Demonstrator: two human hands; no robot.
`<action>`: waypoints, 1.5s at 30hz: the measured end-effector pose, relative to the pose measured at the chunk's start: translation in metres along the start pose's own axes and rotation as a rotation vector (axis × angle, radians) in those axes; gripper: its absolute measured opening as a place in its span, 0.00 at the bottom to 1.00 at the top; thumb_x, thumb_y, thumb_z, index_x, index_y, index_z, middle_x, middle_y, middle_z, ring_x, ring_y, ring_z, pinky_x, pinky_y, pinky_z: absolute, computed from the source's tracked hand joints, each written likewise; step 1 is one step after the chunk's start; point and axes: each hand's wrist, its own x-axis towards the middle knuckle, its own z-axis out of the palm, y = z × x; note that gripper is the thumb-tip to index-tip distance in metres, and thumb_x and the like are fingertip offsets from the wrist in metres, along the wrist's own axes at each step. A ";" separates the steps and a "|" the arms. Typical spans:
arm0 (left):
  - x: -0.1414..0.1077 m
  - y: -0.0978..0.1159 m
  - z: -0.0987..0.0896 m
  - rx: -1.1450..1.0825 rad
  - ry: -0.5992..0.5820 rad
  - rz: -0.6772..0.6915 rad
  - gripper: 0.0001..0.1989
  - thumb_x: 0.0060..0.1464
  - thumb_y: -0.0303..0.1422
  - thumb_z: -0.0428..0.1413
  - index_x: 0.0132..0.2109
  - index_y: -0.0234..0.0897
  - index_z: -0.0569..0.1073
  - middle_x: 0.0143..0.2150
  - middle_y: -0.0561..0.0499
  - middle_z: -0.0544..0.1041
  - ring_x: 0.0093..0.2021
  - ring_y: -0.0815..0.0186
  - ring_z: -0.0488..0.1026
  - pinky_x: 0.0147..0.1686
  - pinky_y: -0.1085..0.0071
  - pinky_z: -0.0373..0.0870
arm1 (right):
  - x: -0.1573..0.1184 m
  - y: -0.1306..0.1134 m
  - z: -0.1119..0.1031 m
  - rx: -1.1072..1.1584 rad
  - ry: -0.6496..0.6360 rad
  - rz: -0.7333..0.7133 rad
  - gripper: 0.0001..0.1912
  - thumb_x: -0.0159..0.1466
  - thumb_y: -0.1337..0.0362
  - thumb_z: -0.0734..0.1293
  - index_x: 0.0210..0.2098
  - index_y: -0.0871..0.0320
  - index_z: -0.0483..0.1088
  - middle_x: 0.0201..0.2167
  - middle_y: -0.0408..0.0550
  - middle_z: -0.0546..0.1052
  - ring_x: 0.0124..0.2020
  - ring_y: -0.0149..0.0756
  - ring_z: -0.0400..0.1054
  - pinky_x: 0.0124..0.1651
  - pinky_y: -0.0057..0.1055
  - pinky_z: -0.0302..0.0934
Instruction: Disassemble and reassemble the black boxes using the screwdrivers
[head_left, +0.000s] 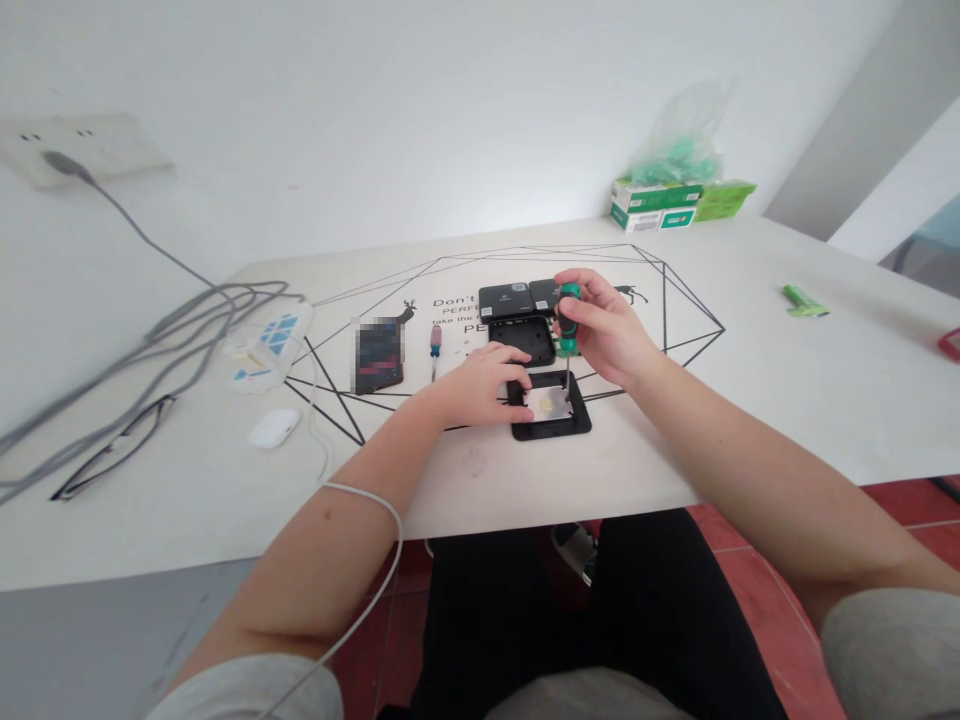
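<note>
My right hand point(604, 325) is closed round the handle of a green and black screwdriver point(570, 318), held upright with its shaft pointing down. The tip meets the right side of a silver metal plate point(549, 404), which lies in a black casing point(551, 430). My left hand point(487, 385) rests at the casing's left side, fingers apart, with fingertips on the casing and the plate's edge. Just behind is an empty black shell point(521, 342), and beyond it sit two closed black boxes point(505, 300). A second screwdriver point(436, 342) lies to the left.
A phone point(379, 355), a white earphone case point(274, 428), glasses point(112, 450), cables and a white power strip point(274, 345) are on the left. Green and white boxes point(656, 205) with a plastic bag stand at the back right. A green wrapper point(804, 300) lies farther right.
</note>
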 end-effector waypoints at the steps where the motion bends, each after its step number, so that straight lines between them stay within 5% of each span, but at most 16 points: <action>1: 0.000 0.000 0.000 0.000 -0.002 0.001 0.17 0.56 0.48 0.69 0.46 0.42 0.83 0.66 0.41 0.74 0.65 0.45 0.69 0.69 0.43 0.62 | 0.001 0.000 -0.001 0.012 0.008 0.000 0.18 0.58 0.58 0.77 0.47 0.47 0.74 0.34 0.38 0.73 0.31 0.32 0.67 0.36 0.33 0.69; 9: 0.000 -0.001 0.001 0.001 -0.006 -0.009 0.17 0.56 0.48 0.69 0.46 0.43 0.83 0.67 0.41 0.73 0.66 0.44 0.68 0.69 0.42 0.61 | 0.001 0.001 0.004 0.063 0.015 0.041 0.18 0.63 0.49 0.72 0.48 0.50 0.73 0.38 0.43 0.79 0.36 0.36 0.72 0.36 0.32 0.69; 13: -0.001 -0.001 0.002 -0.002 0.005 -0.006 0.17 0.56 0.48 0.69 0.46 0.42 0.83 0.66 0.41 0.74 0.66 0.44 0.69 0.69 0.43 0.62 | -0.001 0.002 0.005 -0.056 0.029 -0.007 0.23 0.56 0.56 0.80 0.49 0.47 0.74 0.38 0.40 0.77 0.39 0.34 0.71 0.42 0.34 0.71; 17: 0.000 0.000 0.001 -0.012 0.009 -0.001 0.17 0.56 0.47 0.70 0.46 0.42 0.83 0.66 0.40 0.74 0.66 0.44 0.69 0.69 0.43 0.62 | 0.000 0.003 0.004 -0.036 0.048 0.021 0.23 0.57 0.63 0.74 0.53 0.47 0.75 0.37 0.40 0.77 0.37 0.35 0.71 0.41 0.36 0.71; 21: 0.000 0.000 0.000 -0.023 0.003 0.003 0.16 0.55 0.46 0.70 0.45 0.42 0.83 0.66 0.40 0.74 0.66 0.44 0.70 0.69 0.43 0.62 | 0.003 0.004 0.003 0.066 0.065 0.062 0.23 0.57 0.62 0.67 0.53 0.51 0.74 0.36 0.43 0.80 0.32 0.35 0.71 0.33 0.34 0.67; 30: -0.001 0.002 -0.002 -0.029 -0.011 -0.016 0.16 0.56 0.46 0.70 0.45 0.42 0.83 0.67 0.40 0.73 0.67 0.44 0.68 0.69 0.43 0.62 | 0.008 0.006 0.002 0.174 0.155 0.066 0.18 0.60 0.61 0.67 0.50 0.50 0.68 0.35 0.43 0.80 0.33 0.37 0.75 0.33 0.34 0.71; 45: 0.012 0.008 0.009 -0.107 0.195 0.004 0.10 0.65 0.41 0.62 0.39 0.42 0.82 0.56 0.45 0.81 0.61 0.53 0.71 0.67 0.49 0.64 | 0.008 0.012 0.011 0.260 0.293 0.002 0.17 0.61 0.67 0.67 0.48 0.49 0.67 0.36 0.40 0.80 0.41 0.37 0.80 0.47 0.42 0.80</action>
